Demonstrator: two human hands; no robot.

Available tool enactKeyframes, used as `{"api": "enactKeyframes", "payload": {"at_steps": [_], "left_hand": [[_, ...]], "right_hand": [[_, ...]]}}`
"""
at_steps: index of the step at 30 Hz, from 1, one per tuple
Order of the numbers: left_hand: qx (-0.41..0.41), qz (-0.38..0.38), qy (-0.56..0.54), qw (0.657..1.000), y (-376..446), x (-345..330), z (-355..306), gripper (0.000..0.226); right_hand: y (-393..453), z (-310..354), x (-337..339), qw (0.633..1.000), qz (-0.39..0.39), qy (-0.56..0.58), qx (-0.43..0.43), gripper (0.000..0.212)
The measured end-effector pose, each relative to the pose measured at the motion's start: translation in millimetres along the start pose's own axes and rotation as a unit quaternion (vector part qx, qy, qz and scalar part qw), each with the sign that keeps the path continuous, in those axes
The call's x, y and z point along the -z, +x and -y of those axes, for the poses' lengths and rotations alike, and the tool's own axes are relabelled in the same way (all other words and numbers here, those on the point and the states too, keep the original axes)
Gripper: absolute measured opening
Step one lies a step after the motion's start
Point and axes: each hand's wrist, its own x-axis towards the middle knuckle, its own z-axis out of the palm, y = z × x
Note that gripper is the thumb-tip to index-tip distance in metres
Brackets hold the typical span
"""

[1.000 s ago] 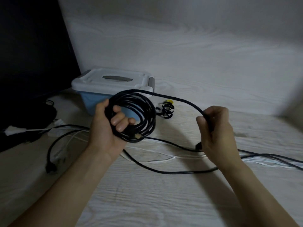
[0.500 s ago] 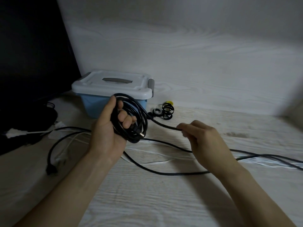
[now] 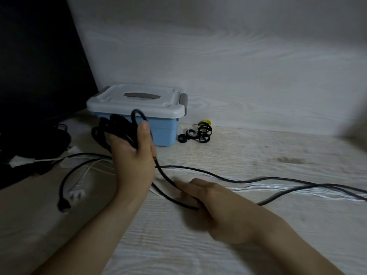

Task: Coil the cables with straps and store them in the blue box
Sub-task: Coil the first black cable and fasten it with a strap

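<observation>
My left hand [image 3: 135,155] grips a bundle of black cable loops [image 3: 115,130] just in front of the blue box [image 3: 164,132], which has a white lid latched shut. From the bundle the loose black cable [image 3: 166,178] runs down to my right hand [image 3: 208,201], which pinches it low on the table. The rest of that cable [image 3: 278,180] trails off to the right edge. Black straps [image 3: 196,132], one with a yellow tag, lie right of the box.
A second black cable with a plug [image 3: 63,205] curves at the left beside a white cable and plug [image 3: 77,193]. White cables [image 3: 297,190] stretch to the right. A dark panel [image 3: 39,66] and dark objects stand at the far left.
My left hand has turned so its back faces me, carrying the coil toward the box. My right hand dropped down and nearer along the cable to the table.
</observation>
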Motion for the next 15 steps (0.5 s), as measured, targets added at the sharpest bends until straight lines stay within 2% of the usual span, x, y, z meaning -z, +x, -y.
{"api": "enactKeyframes", "payload": {"at_steps": [2,4,6,9,10,11,13,15], "left_hand": [[-0.026,0.016,0.052,0.998,4,4,4,0.065],[-0.024,0.057,0.105,0.993,5,7,8,0.078],[-0.020,0.109,0.090,0.990,0,5,6,0.067],[-0.029,0.153,0.085,0.984,-10,-1,5,0.032],[-0.020,0.158,0.084,0.984,-11,-3,4,0.019],[0.011,0.164,0.062,0.984,-11,-3,2,0.016],[0.096,0.170,-0.006,0.981,-9,-2,-3,0.034],[0.149,0.164,-0.039,0.974,-4,-1,-9,0.039]], "right_hand": [[-3,5,3,0.997,0.003,0.081,-0.014,0.084],[-4,10,6,0.984,0.008,0.177,-0.012,0.059],[-5,15,6,0.961,0.021,0.276,-0.015,0.045],[-5,16,5,0.918,0.039,0.391,-0.043,0.055],[-4,14,6,0.920,0.035,0.386,-0.052,0.058],[-4,11,6,0.927,0.028,0.369,-0.060,0.059],[-4,5,8,0.943,0.019,0.325,-0.070,0.056],[-6,0,14,0.955,0.022,0.284,-0.080,0.060]]}}
